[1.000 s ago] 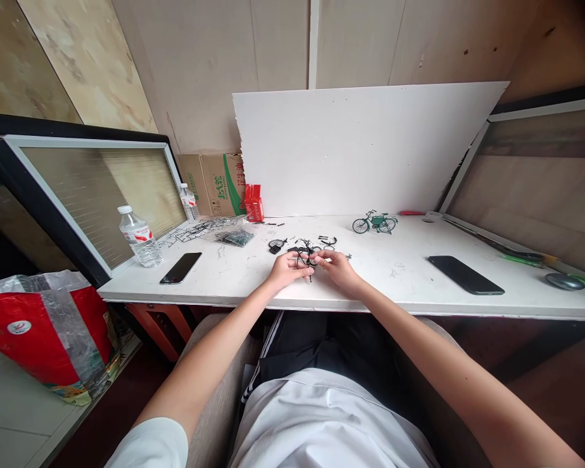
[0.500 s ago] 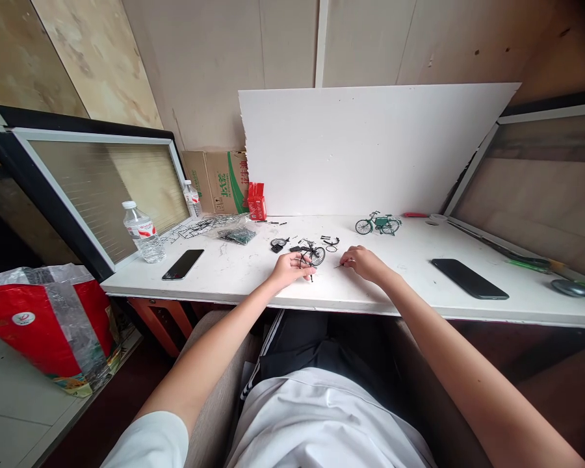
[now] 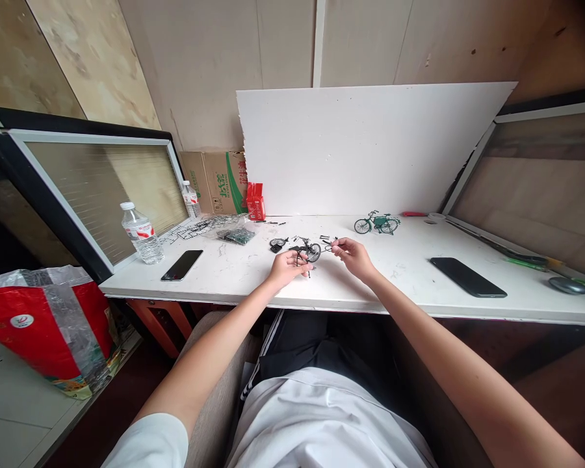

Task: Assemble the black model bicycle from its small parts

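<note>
My left hand (image 3: pixel 287 268) grips a small black model bicycle (image 3: pixel 312 252) that is partly assembled, with one spoked wheel showing on its right; my fingers hide part of the frame. On the right, my right hand (image 3: pixel 353 257) is closed in a pinch, and a thin dark piece (image 3: pixel 327 249) shows at its fingertips. Just behind the hands lie small loose dark parts (image 3: pixel 324 238). A loose spoked wheel (image 3: pixel 279 242) with a dark part is on the table left of the bicycle.
A green model bicycle (image 3: pixel 377 223) stands at the back right. Phones lie at left (image 3: pixel 182 265) and right (image 3: pixel 467 277). Toward the left are a water bottle (image 3: pixel 143 235), a bag of parts (image 3: pixel 238 235) and black part frames (image 3: pixel 195 227). A white board (image 3: pixel 370 149) closes the back.
My right hand has moved up and slightly left, toward the loose parts, still pinched. My left hand keeps the bicycle in nearly the same place, shifted slightly left and up.
</note>
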The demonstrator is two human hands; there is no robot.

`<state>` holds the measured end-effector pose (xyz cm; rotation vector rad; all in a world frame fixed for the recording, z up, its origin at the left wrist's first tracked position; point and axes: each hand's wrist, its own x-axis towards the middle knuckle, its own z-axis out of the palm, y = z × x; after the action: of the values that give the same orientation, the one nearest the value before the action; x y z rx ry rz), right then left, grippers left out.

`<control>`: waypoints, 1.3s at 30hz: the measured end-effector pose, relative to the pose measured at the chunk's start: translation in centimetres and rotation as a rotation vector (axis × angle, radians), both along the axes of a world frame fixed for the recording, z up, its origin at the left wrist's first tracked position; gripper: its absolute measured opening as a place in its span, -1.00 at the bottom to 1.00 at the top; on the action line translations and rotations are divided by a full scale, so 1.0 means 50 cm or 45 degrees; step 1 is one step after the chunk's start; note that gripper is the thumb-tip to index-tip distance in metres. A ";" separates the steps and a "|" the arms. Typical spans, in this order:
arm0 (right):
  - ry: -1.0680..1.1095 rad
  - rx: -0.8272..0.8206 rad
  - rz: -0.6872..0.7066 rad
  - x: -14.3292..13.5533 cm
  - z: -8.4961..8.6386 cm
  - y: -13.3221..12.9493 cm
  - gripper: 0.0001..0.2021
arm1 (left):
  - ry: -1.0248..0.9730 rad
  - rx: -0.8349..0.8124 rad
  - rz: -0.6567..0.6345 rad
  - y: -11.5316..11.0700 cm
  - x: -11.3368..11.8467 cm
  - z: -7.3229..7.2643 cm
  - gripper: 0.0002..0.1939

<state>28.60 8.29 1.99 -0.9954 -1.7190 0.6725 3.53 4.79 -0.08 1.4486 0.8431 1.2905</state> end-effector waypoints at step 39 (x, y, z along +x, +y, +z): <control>0.137 -0.286 0.129 -0.063 -0.039 -0.030 -0.49 | 0.080 0.026 0.091 0.003 0.002 -0.006 -0.52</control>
<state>25.46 6.81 0.02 -1.0102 -1.6326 0.9847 3.64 4.93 -0.36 1.4935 0.9328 1.3164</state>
